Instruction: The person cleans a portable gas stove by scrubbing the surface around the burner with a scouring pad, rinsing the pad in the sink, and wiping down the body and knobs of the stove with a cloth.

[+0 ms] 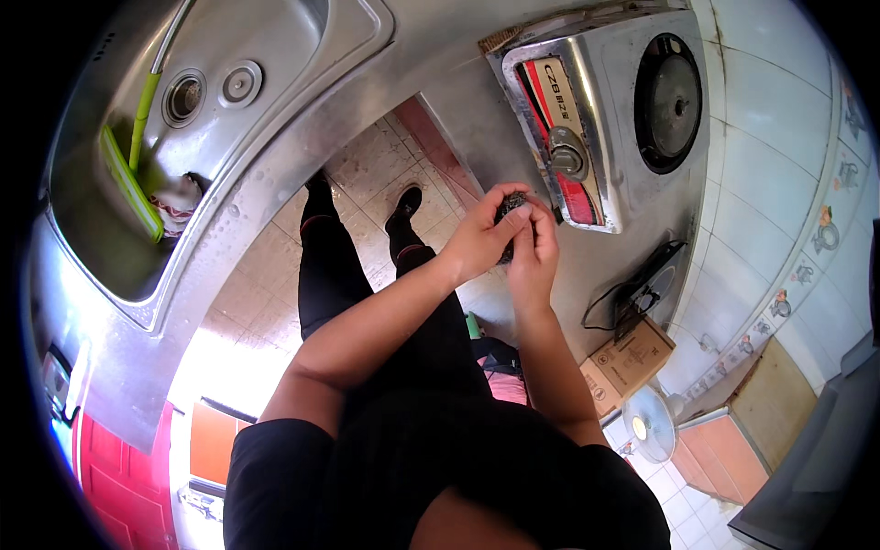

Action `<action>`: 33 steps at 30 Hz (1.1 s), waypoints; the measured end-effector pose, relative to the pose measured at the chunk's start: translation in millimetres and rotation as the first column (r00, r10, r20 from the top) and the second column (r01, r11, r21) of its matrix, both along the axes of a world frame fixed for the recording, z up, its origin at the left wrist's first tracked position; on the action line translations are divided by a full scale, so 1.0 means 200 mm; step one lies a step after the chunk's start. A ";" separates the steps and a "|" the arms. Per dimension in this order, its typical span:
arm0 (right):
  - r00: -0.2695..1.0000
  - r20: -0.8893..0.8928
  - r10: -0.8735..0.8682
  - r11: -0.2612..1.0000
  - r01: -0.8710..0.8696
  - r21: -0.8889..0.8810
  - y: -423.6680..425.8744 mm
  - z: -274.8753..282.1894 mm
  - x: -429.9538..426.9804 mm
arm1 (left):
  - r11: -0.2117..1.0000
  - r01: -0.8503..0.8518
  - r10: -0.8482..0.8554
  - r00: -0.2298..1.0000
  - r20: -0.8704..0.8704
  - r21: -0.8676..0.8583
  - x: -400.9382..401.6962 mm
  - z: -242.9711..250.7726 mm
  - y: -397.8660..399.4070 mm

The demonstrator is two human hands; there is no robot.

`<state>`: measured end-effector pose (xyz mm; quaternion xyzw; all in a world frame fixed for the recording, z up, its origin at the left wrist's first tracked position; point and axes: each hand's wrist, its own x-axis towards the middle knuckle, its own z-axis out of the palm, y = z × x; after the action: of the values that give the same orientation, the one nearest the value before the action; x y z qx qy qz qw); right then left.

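Both my hands are closed around a dark, rough-textured wad (511, 206) that looks like a steel-wool scouring pad. My left hand (485, 230) wraps it from the left, with the thumb across its front. From the right, my right hand (536, 234) presses on it, the fingertips of both hands meeting at the top. Much of the wad is hidden by the fingers. The hands are in the air by the front of a single-burner gas stove (595, 130), near its control knob (568, 161).
At left, a steel sink (275, 69) holds a green-headed mop (130, 185) and a crumpled cloth (177, 206). A black corded appliance (646, 285) and cardboard box (629, 364) stand to the right. Beyond are an electric fan (650, 423) and tiled wall (770, 165).
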<state>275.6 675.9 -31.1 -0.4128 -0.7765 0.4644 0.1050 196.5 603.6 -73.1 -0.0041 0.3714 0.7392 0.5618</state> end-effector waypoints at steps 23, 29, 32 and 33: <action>0.975 0.207 0.078 0.749 -0.194 0.633 0.54 0.17 0.18 | 0.912 -0.399 0.188 0.193 -0.963 0.098 -0.31 -0.03 0.34; 0.980 0.188 0.070 0.772 -0.172 0.612 0.56 0.13 0.21 | 0.916 -0.396 0.126 0.140 -0.982 0.061 -0.33 0.00 0.35; 0.977 0.201 0.073 0.769 -0.184 0.612 0.56 0.13 0.21 | 0.911 -0.409 0.131 0.166 -0.977 0.053 -0.32 -0.01 0.35; 0.977 0.201 0.074 0.768 -0.184 0.613 0.56 0.13 0.21 | 0.911 -0.410 0.133 0.165 -0.977 0.055 -0.31 -0.01 0.35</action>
<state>317.3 787.9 -5.9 -0.3365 -0.9192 0.1493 0.1398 133.7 672.9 -76.1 0.3265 0.7107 0.6202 0.0603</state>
